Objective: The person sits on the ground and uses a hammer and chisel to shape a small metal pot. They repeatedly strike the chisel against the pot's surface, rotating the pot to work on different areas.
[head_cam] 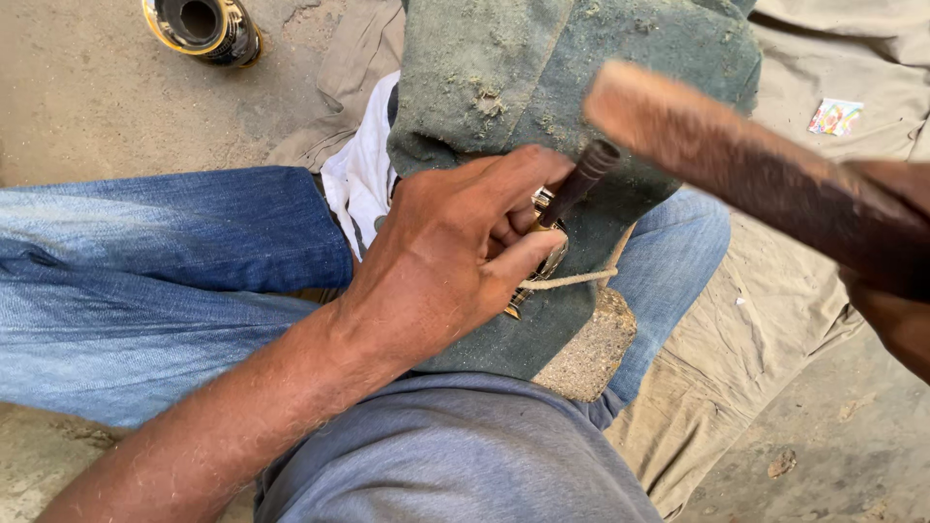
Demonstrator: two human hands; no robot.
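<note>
On the green dusty cloth, a slim, stiff dark metal punch is pinched low by the left hand; a heavy-looking wooden mallet is gripped by the right hand.

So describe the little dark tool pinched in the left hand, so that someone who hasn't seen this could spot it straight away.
Start at the dusty green cloth draped over the knee. The left hand rests on it, gripping a slim dark rod that sticks up past the thumb. It is far thinner and darker than the thick brown wooden handle in the right hand.
</note>
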